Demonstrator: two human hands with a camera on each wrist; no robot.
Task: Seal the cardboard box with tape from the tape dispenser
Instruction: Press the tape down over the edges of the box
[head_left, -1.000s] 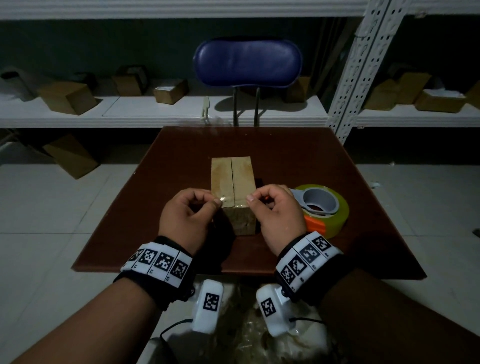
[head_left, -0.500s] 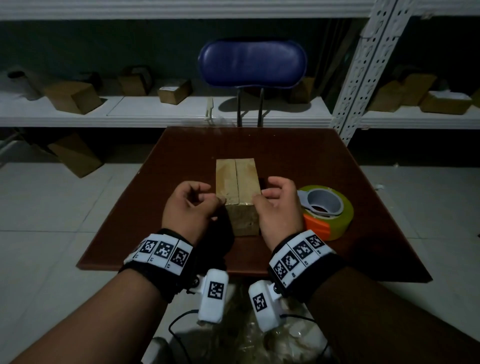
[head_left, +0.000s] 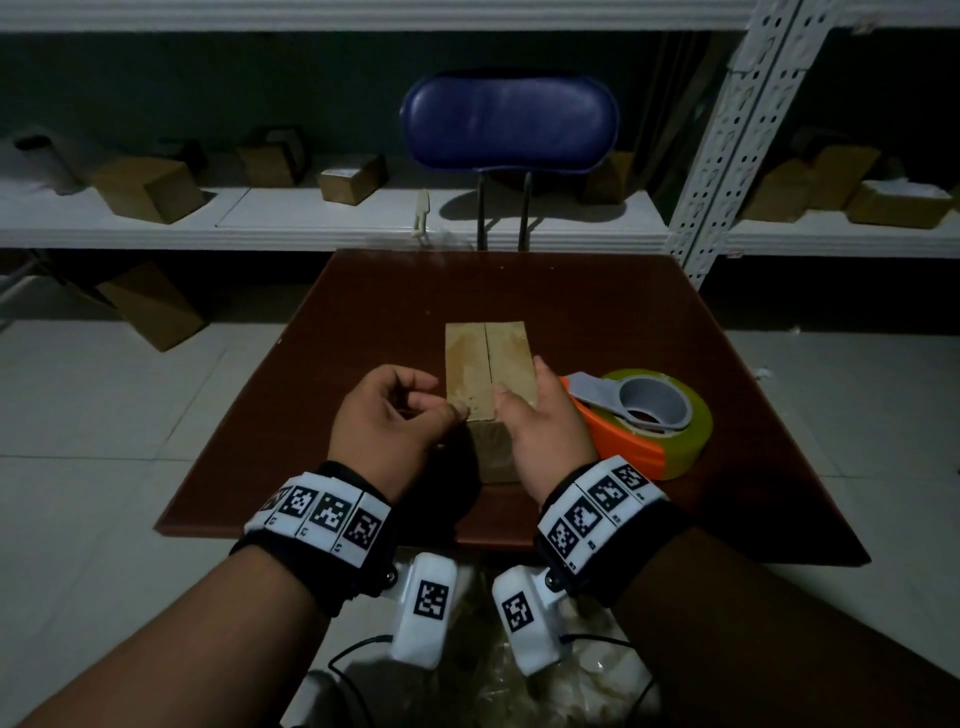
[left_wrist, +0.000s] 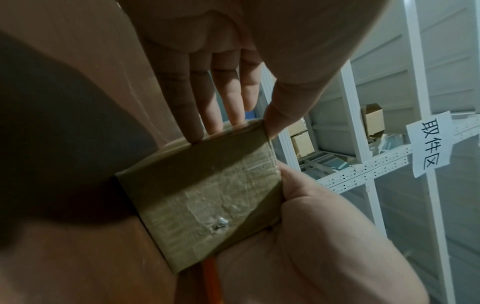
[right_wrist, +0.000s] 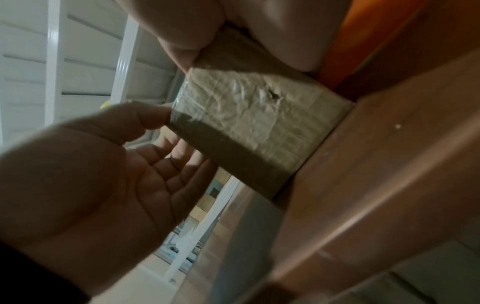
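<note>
— Shelving (head_left: 311, 218) stands dim behind the brown surface (head_left: 571, 312); where is the cardboard box (head_left: 485, 358)?
— Mid-surface, with the tape dispenser (head_left: 649, 415) just to its right. The person seems to be rubbing tape (left_wrist: 207, 195) down at the near end.
— Hands?
— Left hand (head_left: 384, 421) loosely spread, thumb on the near left corner. Right hand (head_left: 540, 421) flat along the right side, thumb on top.
— The box itself?
— Wrinkled glossy tape, one small dent (left_wrist: 221, 223). Next probably calls for firm smoothing.

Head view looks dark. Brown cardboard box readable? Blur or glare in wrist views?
Head view: dim, dark corners, but brown cardboard box and centre seam readable. Left wrist view: sharp, deep shadow beside box. Right wrist view: slightly soft; wrinkled clear tape glints.
</note>
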